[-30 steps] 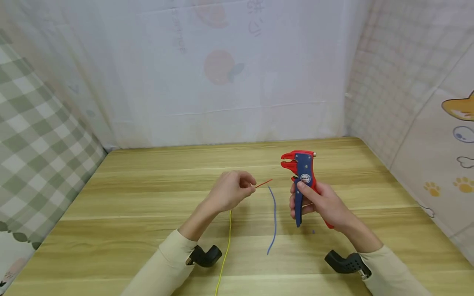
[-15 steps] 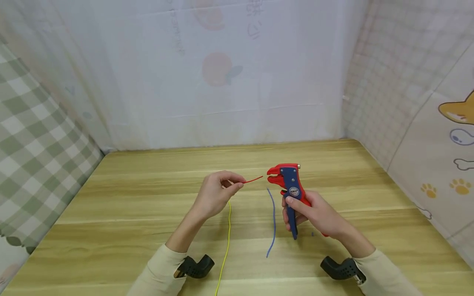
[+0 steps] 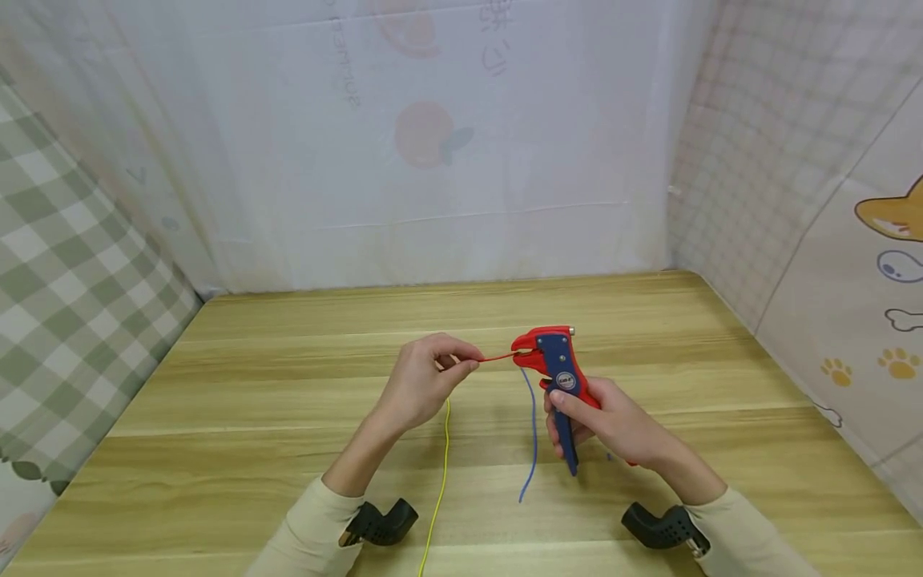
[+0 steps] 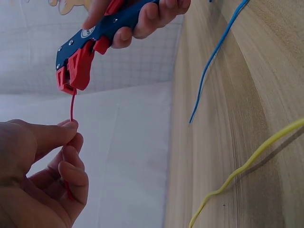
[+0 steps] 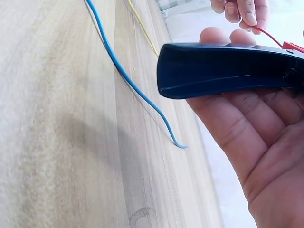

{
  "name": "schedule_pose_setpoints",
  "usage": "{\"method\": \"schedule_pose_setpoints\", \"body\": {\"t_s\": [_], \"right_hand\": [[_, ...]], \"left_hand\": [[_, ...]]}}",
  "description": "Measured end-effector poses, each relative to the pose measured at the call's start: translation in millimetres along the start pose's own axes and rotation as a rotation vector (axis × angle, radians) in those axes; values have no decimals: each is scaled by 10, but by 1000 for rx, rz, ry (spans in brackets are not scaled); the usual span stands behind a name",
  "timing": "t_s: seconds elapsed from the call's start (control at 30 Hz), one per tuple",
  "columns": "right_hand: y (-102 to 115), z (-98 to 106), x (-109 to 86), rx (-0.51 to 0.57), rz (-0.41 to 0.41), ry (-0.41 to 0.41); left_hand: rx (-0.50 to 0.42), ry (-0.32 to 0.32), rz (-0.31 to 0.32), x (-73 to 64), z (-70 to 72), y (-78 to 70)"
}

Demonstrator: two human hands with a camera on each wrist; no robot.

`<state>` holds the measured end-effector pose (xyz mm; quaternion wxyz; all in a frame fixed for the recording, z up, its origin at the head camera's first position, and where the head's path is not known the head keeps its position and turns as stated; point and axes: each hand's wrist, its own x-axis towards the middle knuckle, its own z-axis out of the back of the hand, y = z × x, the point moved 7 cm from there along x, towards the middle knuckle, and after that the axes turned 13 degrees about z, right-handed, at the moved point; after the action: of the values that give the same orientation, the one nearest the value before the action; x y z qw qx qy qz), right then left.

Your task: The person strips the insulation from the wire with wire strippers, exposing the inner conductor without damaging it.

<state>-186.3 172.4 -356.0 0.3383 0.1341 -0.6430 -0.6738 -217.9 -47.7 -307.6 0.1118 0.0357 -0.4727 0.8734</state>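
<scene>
Between thumb and forefinger, my left hand (image 3: 421, 381) pinches a red wire (image 3: 497, 357). The wire's free end reaches into the jaws of a red and blue wire stripper (image 3: 555, 361). My right hand (image 3: 613, 421) grips the stripper round its handles, the thumb lying on the blue side. Up close in the left wrist view, the red wire (image 4: 72, 105) runs from the fingertips up to the red jaws, and its very tip is hidden there. The blue handle (image 5: 223, 71) fills much of the right wrist view, with fingers curled behind it.
On the wooden table (image 3: 288, 481), a blue wire (image 3: 534, 433) lies below the stripper. A yellow wire (image 3: 443, 473) runs from under the left hand to the front edge. A tiny blue scrap (image 3: 609, 457) lies by the right hand. Cloth walls (image 3: 433, 224) enclose the back and sides.
My right hand has brought the stripper left and down toward the red wire. The left hand has shifted slightly left. The wire's end, apart from the jaws before, is now between them.
</scene>
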Motion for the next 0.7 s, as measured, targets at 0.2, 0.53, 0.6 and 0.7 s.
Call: {"method": "schedule_pose_setpoints", "body": {"t_s": [0.2, 0.53, 0.6, 0.7], "right_hand": [[-28, -16, -6, 35, 0, 18], [-41, -10, -23, 35, -22, 17], [-44, -11, -23, 28, -22, 11], [-42, -15, -21, 12, -18, 8]], "left_hand": [[24, -10, -32, -17, -19, -38], [31, -5, -42, -29, -43, -68], [34, -6, -43, -29, -42, -68], [45, -9, -47, -29, -37, -70]]}}
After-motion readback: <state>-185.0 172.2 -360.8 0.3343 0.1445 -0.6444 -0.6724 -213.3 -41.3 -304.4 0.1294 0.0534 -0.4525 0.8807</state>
